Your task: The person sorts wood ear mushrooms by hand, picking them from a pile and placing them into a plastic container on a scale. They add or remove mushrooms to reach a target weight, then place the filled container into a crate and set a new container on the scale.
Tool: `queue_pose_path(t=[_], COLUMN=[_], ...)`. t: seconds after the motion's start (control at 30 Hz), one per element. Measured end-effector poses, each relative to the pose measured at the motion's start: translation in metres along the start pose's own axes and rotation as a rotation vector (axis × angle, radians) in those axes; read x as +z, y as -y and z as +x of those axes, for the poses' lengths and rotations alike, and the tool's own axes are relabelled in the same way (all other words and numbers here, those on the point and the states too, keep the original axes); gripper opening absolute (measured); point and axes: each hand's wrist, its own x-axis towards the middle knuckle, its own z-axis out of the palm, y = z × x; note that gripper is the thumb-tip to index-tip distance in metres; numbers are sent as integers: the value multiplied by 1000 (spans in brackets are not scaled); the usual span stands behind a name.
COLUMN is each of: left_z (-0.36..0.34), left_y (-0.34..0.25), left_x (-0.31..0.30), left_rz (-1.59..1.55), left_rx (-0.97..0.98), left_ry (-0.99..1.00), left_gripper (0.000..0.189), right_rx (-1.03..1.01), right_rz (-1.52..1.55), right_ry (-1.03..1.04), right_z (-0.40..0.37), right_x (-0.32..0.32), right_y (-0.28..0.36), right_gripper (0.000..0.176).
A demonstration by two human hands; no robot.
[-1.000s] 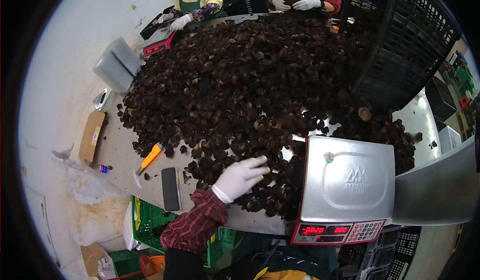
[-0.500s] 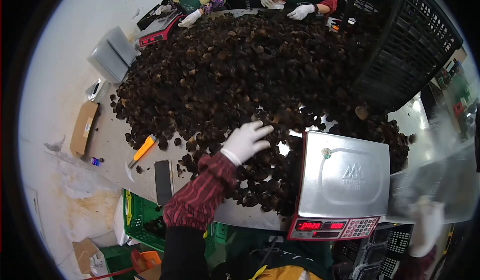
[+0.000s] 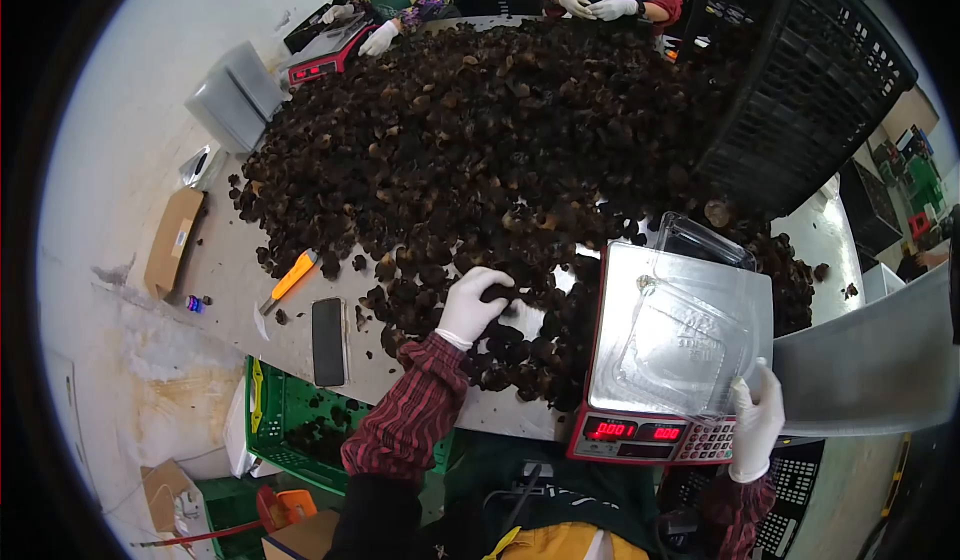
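My left hand (image 3: pixel 474 307), in a white glove, curls its fingers around a dark dried piece at the near edge of a large pile of dark brown pieces (image 3: pixel 500 140). In its white glove, my right hand (image 3: pixel 757 420) pinches the near right corner of a clear plastic container (image 3: pixel 690 335). This container lies on the silver plate of a red scale (image 3: pixel 628 440), its lid part (image 3: pixel 706 240) reaching past the plate's far edge. Red digits are lit on the scale.
A black crate (image 3: pixel 810 90) stands tilted at the right. An orange knife (image 3: pixel 293 275) and a phone (image 3: pixel 328 342) lie at the left. A green crate (image 3: pixel 300 420) sits below the table. Two co-workers with gloved hands are across, beside another red scale (image 3: pixel 320 68).
My right hand has moved left to the scale, and the clear container now lies on it. My left hand has shifted slightly down and curled its fingers. A co-worker's hands have come together.
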Motion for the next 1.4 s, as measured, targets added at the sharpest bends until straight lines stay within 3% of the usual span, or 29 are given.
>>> queue_pose_path(t=[0.07,0.17,0.27,0.33,0.37,0.47,0.57,0.63,0.7,0.77,0.8,0.9,1.13,1.27,1.37,1.4], left_z=[5,7,-1,-1,-4,-12,-12,-25,-45,-68,-79,-97,-36,-12,19,29], left_y=[-21,-90,-143,-157,-162,-164,-157,-108,-88,-41,-55,-33,29,2,-1,-3], left_x=[-3,4,44,76,90,101,69,63,46,57,53,70,34,22,28,31], left_rz=[-71,-187,-79,93,193,222,-17,96,235,447,475,628,863,786,733,788], left_rx=[47,205,497,671,651,799,699,579,323,525,361,371,135,130,193,135], left_ry=[-32,44,123,283,364,157,89,-138,-142,-100,88,220,-115,-141,-197,-186], left_gripper=[28,28,27,25,33,42,35,27,24,28,37,47,44,37,47,53], right_rx=[150,321,414,453,457,460,476,477,463,464,467,432,469,425,430,425], right_rz=[124,192,295,288,281,291,377,447,429,435,429,374,453,403,393,393], right_ry=[137,147,170,182,191,195,202,216,190,182,180,158,158,145,160,170], right_z=[-7,-6,-3,0,1,5,5,5,5,5,4,4,3,2,4,3], right_x=[14,29,36,40,42,44,40,38,39,42,42,44,43,45,44,42], right_y=[-24,-17,-13,-1,3,3,-2,-3,-2,-3,-4,-1,-6,-11,-7,-4], right_gripper=[41,38,34,32,32,30,30,30,30,30,30,30,29,28,28,28])
